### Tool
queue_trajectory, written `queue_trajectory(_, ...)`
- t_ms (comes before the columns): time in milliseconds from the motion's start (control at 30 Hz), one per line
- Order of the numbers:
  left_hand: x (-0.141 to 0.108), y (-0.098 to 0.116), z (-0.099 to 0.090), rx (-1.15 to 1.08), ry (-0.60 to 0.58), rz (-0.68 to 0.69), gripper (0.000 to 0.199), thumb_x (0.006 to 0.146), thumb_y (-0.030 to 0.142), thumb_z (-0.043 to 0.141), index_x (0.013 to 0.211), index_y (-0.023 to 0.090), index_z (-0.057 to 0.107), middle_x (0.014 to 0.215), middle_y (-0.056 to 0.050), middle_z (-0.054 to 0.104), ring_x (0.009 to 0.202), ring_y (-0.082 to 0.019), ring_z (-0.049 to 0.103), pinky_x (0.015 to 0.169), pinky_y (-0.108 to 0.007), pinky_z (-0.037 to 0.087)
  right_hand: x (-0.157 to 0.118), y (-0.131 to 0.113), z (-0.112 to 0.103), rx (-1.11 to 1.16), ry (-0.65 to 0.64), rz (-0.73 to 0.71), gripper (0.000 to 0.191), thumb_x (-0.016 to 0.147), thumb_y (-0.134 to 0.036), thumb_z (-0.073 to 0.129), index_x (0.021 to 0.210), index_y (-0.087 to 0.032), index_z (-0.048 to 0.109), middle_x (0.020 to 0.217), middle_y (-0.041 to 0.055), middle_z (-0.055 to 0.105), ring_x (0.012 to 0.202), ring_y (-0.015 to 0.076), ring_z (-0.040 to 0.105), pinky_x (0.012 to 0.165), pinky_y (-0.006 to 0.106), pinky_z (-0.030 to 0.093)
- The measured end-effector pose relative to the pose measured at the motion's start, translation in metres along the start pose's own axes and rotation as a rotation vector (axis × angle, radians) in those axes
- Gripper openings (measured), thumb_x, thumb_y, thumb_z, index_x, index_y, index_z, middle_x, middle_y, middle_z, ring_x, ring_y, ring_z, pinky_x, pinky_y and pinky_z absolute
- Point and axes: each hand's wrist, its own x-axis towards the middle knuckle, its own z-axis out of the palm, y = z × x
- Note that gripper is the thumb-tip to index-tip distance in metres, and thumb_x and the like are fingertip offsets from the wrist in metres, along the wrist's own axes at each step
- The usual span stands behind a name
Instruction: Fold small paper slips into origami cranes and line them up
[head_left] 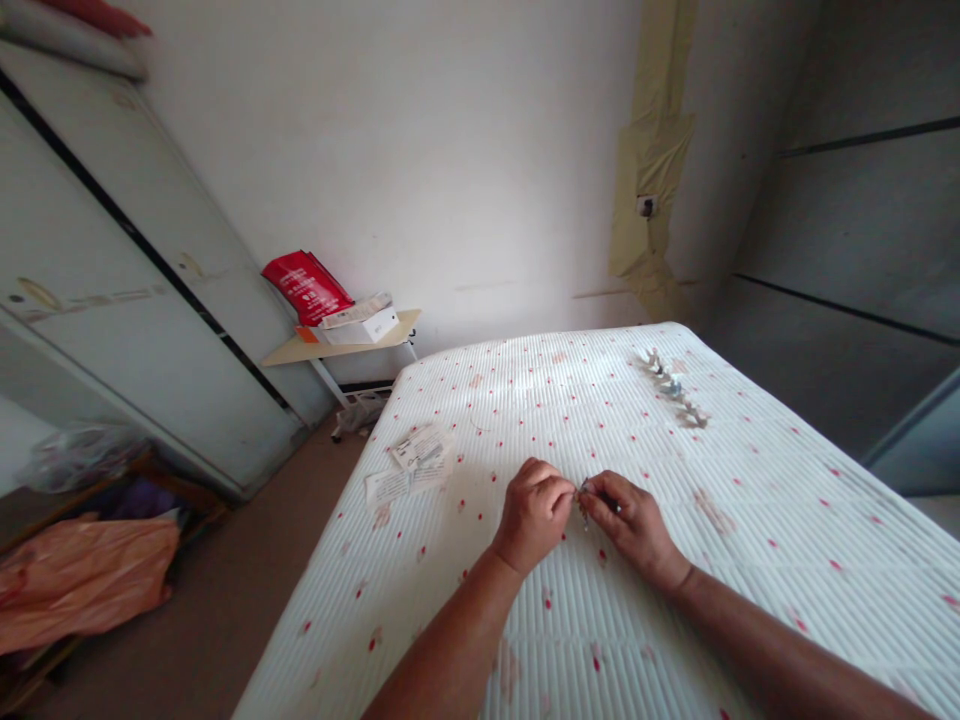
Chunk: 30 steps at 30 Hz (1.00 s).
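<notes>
My left hand (534,512) and my right hand (628,522) meet over the middle of a white ribbed bedspread (525,390) with red dots. Between their fingertips is a small shiny item (584,510), too small to make out. Both hands are closed in a pinch on it, the right one around its upper part and the left one touching its left side. Several small grey and white folded pieces (673,388) lie in a row on the bedspread at the far right. Printed paper slips (420,447) lie on its left part.
Beyond the bed's left corner stands a small table (341,348) with a red bag (306,286) and a white box (367,322). An orange plastic bag (90,580) lies at the lower left. Cabinets (150,250) stand along the left, and a wall socket (646,206) is ahead.
</notes>
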Motion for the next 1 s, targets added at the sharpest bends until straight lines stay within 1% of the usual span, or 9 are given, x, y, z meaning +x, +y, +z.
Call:
queue_trajectory(167,0.002,-0.002,-0.004,-0.131,-0.029,-0.085,0.014,0.072,0.008,0.054,0.075,0.018,0.064,0.075,-0.003,0.060,0.076,-0.016,0.053,0.069,-0.028,0.045,0.001,0.000,-0.001,-0.005,0.007,0.012,0.017,0.084,-0.029,0.046,0.072,-0.019,0.053,0.065,-0.0004,0.054,0.060,0.0131,0.052,0.056,0.023,0.039)
queue_trajectory(267,0.004,-0.002,-0.009,-0.153,-0.067,-0.094,0.012,0.073,0.012,0.055,0.076,0.018,0.065,0.076,-0.003,0.060,0.078,-0.016,0.053,0.072,-0.030,0.045,0.001,0.000,-0.001,-0.011,0.005,0.009,0.017,0.084,-0.029,0.046,0.072,-0.019,0.053,0.065,-0.0005,0.054,0.060,0.0130,0.052,0.056,0.023,0.039)
queue_trajectory(433,0.007,-0.003,-0.011,-0.126,-0.103,-0.080,0.009,0.075,0.015,0.057,0.075,0.018,0.065,0.075,-0.003,0.061,0.077,-0.016,0.052,0.074,-0.031,0.043,0.001,0.001,-0.001,-0.024,-0.004,0.007,0.017,0.084,-0.028,0.045,0.073,-0.019,0.053,0.065,-0.0002,0.054,0.061,0.0133,0.053,0.056,0.023,0.039)
queue_trajectory(567,0.008,-0.003,-0.010,-0.096,-0.106,-0.094,0.007,0.073,0.014,0.059,0.073,0.018,0.065,0.074,-0.002,0.062,0.077,-0.015,0.053,0.074,-0.031,0.041,0.001,0.001,0.000,-0.022,-0.010,0.004,0.017,0.084,-0.028,0.045,0.073,-0.019,0.053,0.066,-0.0001,0.055,0.062,0.0133,0.053,0.057,0.023,0.039)
queue_trajectory(733,0.008,-0.002,-0.010,-0.132,-0.097,-0.091,0.008,0.072,0.012,0.058,0.069,0.018,0.063,0.071,-0.001,0.061,0.074,-0.015,0.052,0.072,-0.029,0.040,-0.001,0.001,0.001,-0.014,0.001,-0.004,0.015,0.084,-0.027,0.045,0.075,-0.019,0.054,0.067,0.0001,0.056,0.062,0.0132,0.053,0.058,0.023,0.040)
queue_trajectory(900,0.006,0.002,-0.003,-0.087,-0.067,-0.109,0.013,0.073,0.009,0.052,0.067,0.017,0.060,0.070,-0.003,0.058,0.076,-0.016,0.050,0.071,-0.030,0.040,-0.002,0.001,0.002,-0.021,0.023,0.000,0.015,0.084,-0.028,0.045,0.076,-0.019,0.055,0.068,0.0007,0.058,0.063,0.0135,0.055,0.059,0.023,0.042)
queue_trajectory(1000,0.004,0.002,0.002,-0.027,-0.089,-0.119,0.012,0.073,0.010,0.052,0.066,0.017,0.060,0.071,-0.003,0.057,0.077,-0.017,0.050,0.072,-0.031,0.039,-0.001,0.002,0.002,-0.031,0.031,0.029,0.017,0.082,-0.029,0.047,0.072,-0.019,0.056,0.066,0.0005,0.059,0.062,0.0138,0.056,0.058,0.024,0.042)
